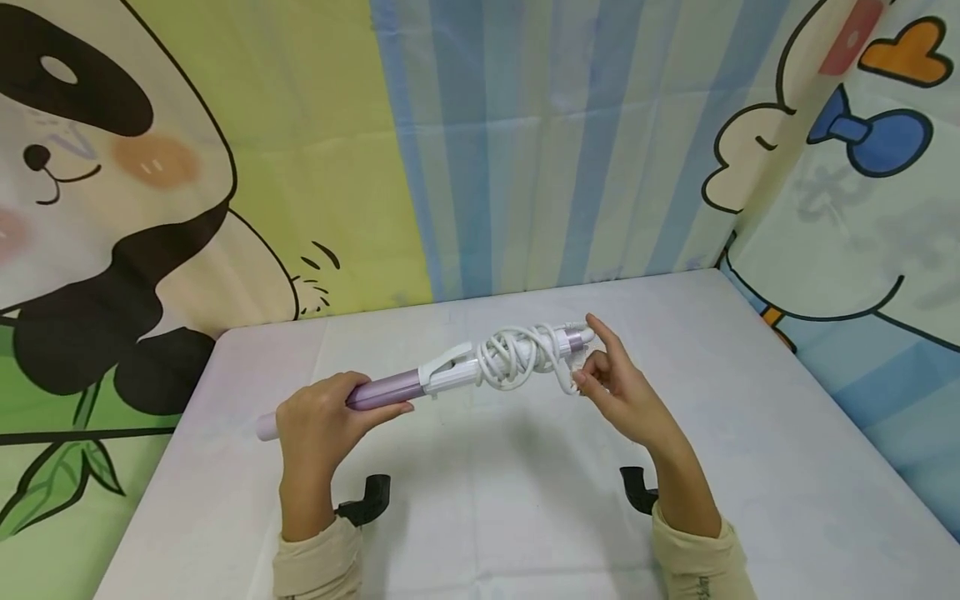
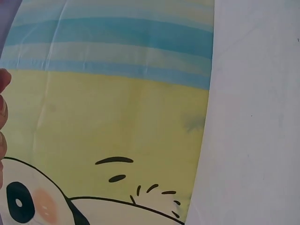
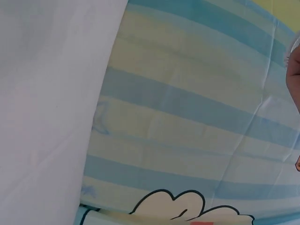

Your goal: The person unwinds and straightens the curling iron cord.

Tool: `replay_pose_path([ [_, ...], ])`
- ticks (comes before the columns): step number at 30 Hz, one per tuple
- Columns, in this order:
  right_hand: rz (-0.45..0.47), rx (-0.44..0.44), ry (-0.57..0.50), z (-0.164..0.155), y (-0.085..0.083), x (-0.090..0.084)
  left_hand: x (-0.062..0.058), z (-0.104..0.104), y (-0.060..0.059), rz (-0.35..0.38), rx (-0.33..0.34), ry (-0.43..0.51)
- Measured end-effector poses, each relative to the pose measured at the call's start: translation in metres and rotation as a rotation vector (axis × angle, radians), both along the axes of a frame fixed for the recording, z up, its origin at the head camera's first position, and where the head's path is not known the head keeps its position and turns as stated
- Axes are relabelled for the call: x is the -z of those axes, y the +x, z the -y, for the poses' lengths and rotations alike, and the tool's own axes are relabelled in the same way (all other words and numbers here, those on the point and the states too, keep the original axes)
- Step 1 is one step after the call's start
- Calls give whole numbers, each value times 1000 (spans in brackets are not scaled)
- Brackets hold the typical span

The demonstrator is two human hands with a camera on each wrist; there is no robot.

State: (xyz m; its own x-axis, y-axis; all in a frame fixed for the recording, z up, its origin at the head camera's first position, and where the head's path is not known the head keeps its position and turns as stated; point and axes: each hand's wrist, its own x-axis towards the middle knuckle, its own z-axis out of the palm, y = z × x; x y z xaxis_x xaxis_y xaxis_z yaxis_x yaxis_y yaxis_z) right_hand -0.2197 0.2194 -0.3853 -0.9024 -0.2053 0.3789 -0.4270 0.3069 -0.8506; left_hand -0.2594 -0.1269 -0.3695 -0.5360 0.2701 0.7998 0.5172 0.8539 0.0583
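Observation:
In the head view a curling iron (image 1: 390,389) with a lilac barrel and white handle is held above the table, its right end higher. Its white cord (image 1: 513,358) is wound in several loops round the handle. My left hand (image 1: 318,417) grips the barrel, thumb stretched along it, while the barrel's tip sticks out beyond the hand. At the handle's end, my right hand (image 1: 626,396) pinches a loop of cord near the thumb, and its index finger reaches to the end cap. Only fingertips (image 2: 3,112) show in the left wrist view. The right wrist view catches part of the hand at its edge.
A white-covered table (image 1: 480,517) lies below. Behind it hangs a striped and yellow cloth backdrop (image 1: 525,150) with cartoon animals, and a similar panel (image 1: 862,233) stands at the right. Black curved mounts (image 1: 367,500) sit by both wrists.

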Motion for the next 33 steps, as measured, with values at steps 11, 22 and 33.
replay_pose_path([
  [11, 123, 39, -303, 0, -1, -2, -1, -2, -1, -18, 21, 21],
  [22, 194, 57, -270, -3, -1, -3, -1, 1, -1, -2, -6, 10],
  [33, 141, 114, -316, 0, 0, 0, 0, 3, -1, 5, -32, 6],
])
